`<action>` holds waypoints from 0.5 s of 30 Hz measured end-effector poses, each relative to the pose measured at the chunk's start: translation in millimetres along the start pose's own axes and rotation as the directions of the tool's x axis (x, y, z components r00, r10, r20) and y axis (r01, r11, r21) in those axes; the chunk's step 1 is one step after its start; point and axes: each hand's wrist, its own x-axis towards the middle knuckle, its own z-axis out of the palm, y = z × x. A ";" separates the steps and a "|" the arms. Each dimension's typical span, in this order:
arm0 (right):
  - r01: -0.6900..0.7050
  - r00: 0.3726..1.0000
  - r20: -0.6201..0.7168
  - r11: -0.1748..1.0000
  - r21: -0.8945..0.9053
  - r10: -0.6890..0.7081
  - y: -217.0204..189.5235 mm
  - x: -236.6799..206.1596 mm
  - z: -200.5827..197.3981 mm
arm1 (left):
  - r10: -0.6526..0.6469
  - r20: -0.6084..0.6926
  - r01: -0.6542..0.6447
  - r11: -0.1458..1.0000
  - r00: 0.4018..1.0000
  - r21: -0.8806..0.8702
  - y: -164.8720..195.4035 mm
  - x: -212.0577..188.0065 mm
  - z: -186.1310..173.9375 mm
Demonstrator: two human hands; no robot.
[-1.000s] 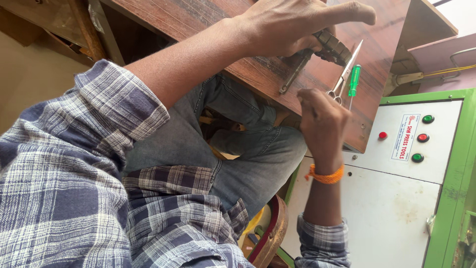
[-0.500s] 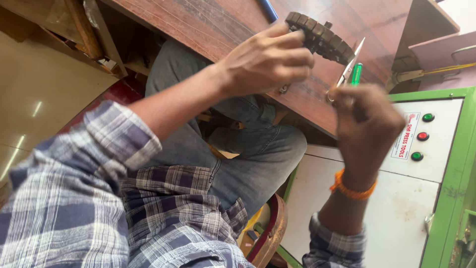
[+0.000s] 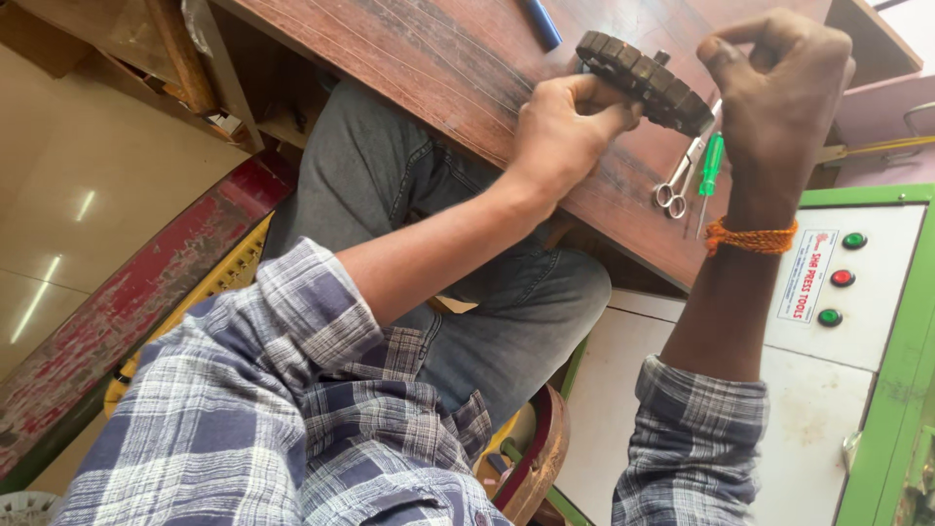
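- Left hand: fingers curled around the rim of a dark, toothed round part, gripping it by its near edge. The part is held tilted over the far portion of the wooden tabletop; whether its lower edge touches the wood cannot be told.
- Right hand: raised just beside the toothed part, fingers folded in with thumb and forefinger drawn together as if pinching. What sits between them, if anything, is too small to make out. An orange thread band is tied at the wrist.
- Containers: none clearly open to view. A shelf under the table's left side holds something under clear plastic, contents unreadable.
- On the table: small scissors and a green-handled screwdriver lie side by side, just below the right hand. A blue pen-like object lies well apart at the far edge.
- Tabletop: reddish-brown wood, marked with thin pale lines.
- Person seated, jeans and blue plaid shirt; knees under the table edge. Rounded wooden seat edge shows below.
- Right side: white cabinet with green frame, bearing two green buttons and one red one beside a printed label.
- Floor: pale glossy tiles; a worn red-painted strip and yellow slatted plastic alongside.
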 end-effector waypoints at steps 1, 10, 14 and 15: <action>-0.022 1.000 0.004 0.999 0.024 0.022 2.2 -0.1 -0.3 | 0.109 -0.014 -0.109 0.994 0.994 0.008 2.7 -2.7 -0.2; -0.554 0.827 0.109 0.764 0.331 0.552 0.4 -28.0 -28.4 | 0.850 0.521 -0.957 -0.081 0.079 0.278 64.6 29.9 -45.9; -0.512 0.803 0.128 0.563 0.648 0.582 -9.0 -34.1 -52.5 | 0.561 0.793 -0.970 0.092 0.237 0.225 55.5 72.7 -43.9; -0.491 0.812 0.130 0.545 0.680 0.569 -14.1 -39.3 -58.5 | 0.498 0.813 -0.953 0.137 0.302 0.271 50.2 75.4 -41.3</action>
